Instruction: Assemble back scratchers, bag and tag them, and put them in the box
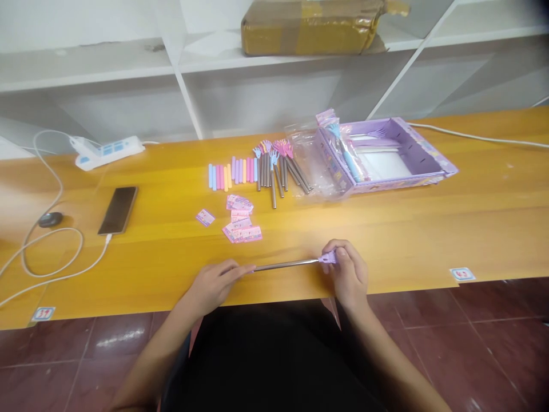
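Observation:
A metal rod (287,265) with a purple hand-shaped head (328,257) lies level between my hands over the table's front edge. My left hand (217,284) is closed round its left end, where a bit of purple shows. The fingers of my right hand (348,272) pinch the purple head. Beyond them lie several pink printed cards (242,223), with one card (205,217) apart to the left. Behind the cards are a row of coloured tubes (221,177) and several metal rods (273,186) with hand-shaped heads in blue, pink and purple.
A purple box (407,150) stands at the back right, with clear plastic bags (306,163) beside it. On the left are a phone (118,210) on a cable, a power strip (110,151) and a black round object (50,219). A taped carton (311,27) sits on the shelf.

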{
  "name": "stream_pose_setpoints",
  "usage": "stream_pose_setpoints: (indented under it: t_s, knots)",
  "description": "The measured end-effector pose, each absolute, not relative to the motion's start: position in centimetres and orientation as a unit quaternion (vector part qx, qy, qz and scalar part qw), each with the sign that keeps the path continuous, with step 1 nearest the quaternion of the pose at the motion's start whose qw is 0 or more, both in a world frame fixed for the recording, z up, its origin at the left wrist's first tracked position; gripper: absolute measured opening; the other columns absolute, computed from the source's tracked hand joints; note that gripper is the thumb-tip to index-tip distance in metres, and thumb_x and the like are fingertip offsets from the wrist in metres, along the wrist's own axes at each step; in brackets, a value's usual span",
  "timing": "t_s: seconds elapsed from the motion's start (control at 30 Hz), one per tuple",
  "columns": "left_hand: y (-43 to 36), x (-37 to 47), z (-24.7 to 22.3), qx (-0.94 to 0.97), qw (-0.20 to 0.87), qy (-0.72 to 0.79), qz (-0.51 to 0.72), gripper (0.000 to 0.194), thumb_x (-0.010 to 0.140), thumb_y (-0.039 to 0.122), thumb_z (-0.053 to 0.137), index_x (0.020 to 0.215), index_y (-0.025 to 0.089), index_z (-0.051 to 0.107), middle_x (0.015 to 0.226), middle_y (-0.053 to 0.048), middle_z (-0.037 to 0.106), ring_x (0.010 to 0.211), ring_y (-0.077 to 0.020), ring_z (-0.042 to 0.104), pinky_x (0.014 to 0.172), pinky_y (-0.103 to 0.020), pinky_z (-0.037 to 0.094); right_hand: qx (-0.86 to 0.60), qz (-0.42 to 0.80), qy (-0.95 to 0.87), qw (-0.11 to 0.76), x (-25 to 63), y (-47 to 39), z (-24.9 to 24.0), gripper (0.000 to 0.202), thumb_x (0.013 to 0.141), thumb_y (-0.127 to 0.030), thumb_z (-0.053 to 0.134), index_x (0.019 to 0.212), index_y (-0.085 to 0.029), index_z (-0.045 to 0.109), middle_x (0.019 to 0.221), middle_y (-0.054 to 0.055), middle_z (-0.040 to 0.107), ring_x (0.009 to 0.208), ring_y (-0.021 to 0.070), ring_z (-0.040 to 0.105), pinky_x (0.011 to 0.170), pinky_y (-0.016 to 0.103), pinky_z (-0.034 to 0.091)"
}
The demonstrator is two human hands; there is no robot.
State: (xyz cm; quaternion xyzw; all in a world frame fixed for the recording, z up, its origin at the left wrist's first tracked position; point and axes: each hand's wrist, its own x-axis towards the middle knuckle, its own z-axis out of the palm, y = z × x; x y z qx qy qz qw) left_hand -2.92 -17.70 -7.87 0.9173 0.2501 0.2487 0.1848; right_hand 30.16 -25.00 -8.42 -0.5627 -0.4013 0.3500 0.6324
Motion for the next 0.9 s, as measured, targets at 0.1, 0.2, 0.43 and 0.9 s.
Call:
stream_pose_setpoints:
  t_s: [0.1,0.2,0.43,0.9]
  knots:
    - [-17.7,-3.0,-7.9,0.914,0.192,0.244,0.261,0.047,0.111,0.011,0.047,0.152,0.031,0.059,0.104,-0.004,0.076,0.086,-0.0129,0.074,0.074,-0.023,0.057,-0.562,0.341,-0.411,0.632,30.0,-25.1,-8.4,0.031,0.111,-0.046,0.055,0.095,-0.022,0.067,0.067,-0.002,0.057,0.058,0.0146,0.051,0.059,0.030,0.038]
    - [-17.6,-3.1,-8.0,0.913,0.196,0.240,0.264,0.048,0.110,0.010,0.049,0.153,0.030,0.059,0.105,-0.004,0.078,0.088,-0.0139,0.075,0.076,-0.024,0.059,-0.560,0.337,-0.418,0.631,29.9,-25.1,-8.3,0.031,0.111,-0.046,0.054,0.095,-0.022,0.066,0.068,-0.002,0.057,0.058,0.0144,0.052,0.058,0.030,0.038]
    - [-17.7,-3.1,-8.2,0.920,0.187,0.238,0.249,0.042,0.111,0.014,0.053,0.150,0.028,0.061,0.112,-0.005,0.081,0.095,-0.0157,0.080,0.081,-0.025,0.063,-0.556,0.326,-0.435,0.628,29.9,-25.1,-7.9,0.031,0.112,-0.044,0.052,0.094,-0.022,0.065,0.069,-0.002,0.058,0.058,0.0140,0.053,0.059,0.030,0.039]
    - [-17.8,-3.1,-8.4,0.916,0.189,0.240,0.261,0.043,0.109,0.012,0.054,0.149,0.027,0.061,0.113,-0.005,0.082,0.094,-0.0160,0.081,0.078,-0.025,0.063,-0.550,0.329,-0.470,0.607,28.7,-25.4,-8.4,0.031,0.115,-0.044,0.047,0.098,-0.023,0.064,0.071,-0.002,0.058,0.059,0.0145,0.053,0.060,0.031,0.040]
